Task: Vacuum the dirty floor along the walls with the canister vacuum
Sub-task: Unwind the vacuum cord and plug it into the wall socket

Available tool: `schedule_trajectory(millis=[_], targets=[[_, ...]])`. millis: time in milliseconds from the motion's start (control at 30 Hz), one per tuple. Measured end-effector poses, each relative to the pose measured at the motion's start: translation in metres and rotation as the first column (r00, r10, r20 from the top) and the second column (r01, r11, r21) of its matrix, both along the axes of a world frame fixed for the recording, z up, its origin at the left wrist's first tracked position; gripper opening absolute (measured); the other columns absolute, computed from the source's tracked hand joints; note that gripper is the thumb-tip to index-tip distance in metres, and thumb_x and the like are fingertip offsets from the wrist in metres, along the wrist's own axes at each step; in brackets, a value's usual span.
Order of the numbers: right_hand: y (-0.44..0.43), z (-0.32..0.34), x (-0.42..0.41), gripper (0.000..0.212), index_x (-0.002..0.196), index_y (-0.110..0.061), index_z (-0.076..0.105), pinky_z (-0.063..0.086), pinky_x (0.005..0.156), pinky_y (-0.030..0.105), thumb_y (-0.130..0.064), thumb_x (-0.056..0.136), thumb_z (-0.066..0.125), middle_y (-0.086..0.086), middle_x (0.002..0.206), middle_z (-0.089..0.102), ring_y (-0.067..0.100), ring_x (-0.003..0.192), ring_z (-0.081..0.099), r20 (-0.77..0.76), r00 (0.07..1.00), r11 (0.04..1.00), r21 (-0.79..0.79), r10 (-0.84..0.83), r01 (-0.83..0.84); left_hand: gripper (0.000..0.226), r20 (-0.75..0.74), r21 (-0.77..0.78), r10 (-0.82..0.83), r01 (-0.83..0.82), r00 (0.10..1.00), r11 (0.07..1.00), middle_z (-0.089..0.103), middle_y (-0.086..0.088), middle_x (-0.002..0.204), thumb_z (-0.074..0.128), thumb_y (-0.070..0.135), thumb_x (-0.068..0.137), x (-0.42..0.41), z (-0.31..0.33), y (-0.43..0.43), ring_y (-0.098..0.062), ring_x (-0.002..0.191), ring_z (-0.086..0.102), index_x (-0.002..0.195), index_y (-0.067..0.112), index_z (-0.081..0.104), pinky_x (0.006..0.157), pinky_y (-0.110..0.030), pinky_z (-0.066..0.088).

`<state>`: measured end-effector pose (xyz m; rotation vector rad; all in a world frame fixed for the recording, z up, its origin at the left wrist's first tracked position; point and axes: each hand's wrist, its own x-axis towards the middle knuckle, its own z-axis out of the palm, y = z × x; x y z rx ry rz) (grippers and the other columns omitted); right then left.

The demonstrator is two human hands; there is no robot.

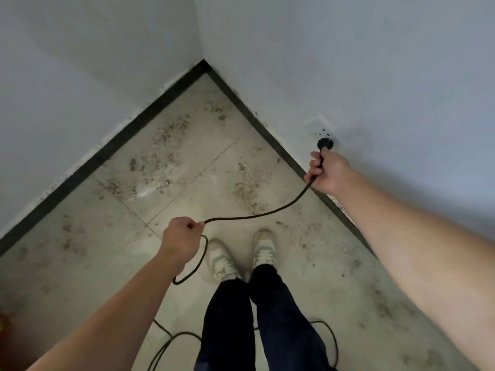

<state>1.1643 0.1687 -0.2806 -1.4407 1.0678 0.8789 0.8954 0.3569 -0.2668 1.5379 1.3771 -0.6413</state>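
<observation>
Both fisted hands, left (182, 236) and right (328, 170), grip thin black rubbery cord (257, 216) over gritty tiles (187, 156).

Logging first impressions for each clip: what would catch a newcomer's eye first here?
The right hand holds a black plug just below the white wall socket on the right wall. Its power cord sags across to the left hand. Brown dirt patches litter the tiled corner floor.
</observation>
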Motion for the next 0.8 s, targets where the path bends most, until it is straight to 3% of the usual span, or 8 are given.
schedule_trajectory(millis=[100,200,467,600,800], targets=[[0.005,-0.018,0.007,0.021,0.090,-0.016,0.054,0.041,0.057,0.025,-0.029,0.104,0.047,-0.002,0.063,0.041,0.010,0.038,0.034,0.006,0.999,0.999,0.031,-0.031,0.031,0.027,0.003,-0.019,0.004,-0.004,1.000,1.000,0.051,-0.009,0.063,0.059,0.026,0.094,0.010,-0.016,-0.003,-0.020,0.050,0.038,0.078,0.004,0.063,0.046,-0.024,0.027],[0.008,-0.030,0.009,0.018,0.093,-0.017,0.059,0.050,0.076,0.035,-0.028,0.104,0.049,-0.001,0.068,0.051,0.012,0.050,0.051,0.021,0.997,0.996,0.053,-0.069,0.068,0.026,0.024,-0.035,0.007,-0.006,1.000,0.999,0.050,-0.009,0.065,0.060,0.025,0.094,0.024,-0.025,-0.003,-0.019,0.052,0.037,0.078,0.005,0.061,0.047,-0.024,0.026],[0.015,-0.037,-0.008,0.021,0.095,-0.017,0.069,0.046,0.101,0.042,-0.031,0.101,0.055,0.000,0.072,0.061,0.017,0.069,0.064,0.087,0.905,0.890,0.242,-0.417,0.387,0.025,0.087,-0.051,0.030,-0.026,0.996,0.998,0.048,-0.008,0.062,0.063,0.024,0.092,0.044,-0.029,0.000,-0.019,0.048,0.035,0.072,0.010,0.058,0.049,-0.025,0.025],[0.013,-0.037,-0.010,0.021,0.096,-0.017,0.068,0.045,0.101,0.041,-0.030,0.102,0.053,-0.001,0.069,0.057,0.016,0.070,0.063,0.080,0.892,0.873,0.264,-0.445,0.411,0.026,0.089,-0.049,0.029,-0.025,0.996,0.998,0.045,-0.006,0.061,0.063,0.023,0.092,0.047,-0.032,0.001,-0.017,0.048,0.033,0.070,0.011,0.057,0.049,-0.025,0.024],[0.010,-0.037,0.005,0.008,0.106,-0.017,0.054,0.049,0.088,0.040,-0.020,0.105,0.047,0.003,0.070,0.058,0.017,0.064,0.064,0.078,0.905,0.896,0.197,-0.419,0.398,0.026,0.066,-0.057,0.006,-0.002,0.998,0.998,0.041,-0.003,0.053,0.063,0.023,0.092,0.049,-0.035,-0.005,-0.015,0.044,0.031,0.069,0.011,0.056,0.047,-0.023,0.022]])
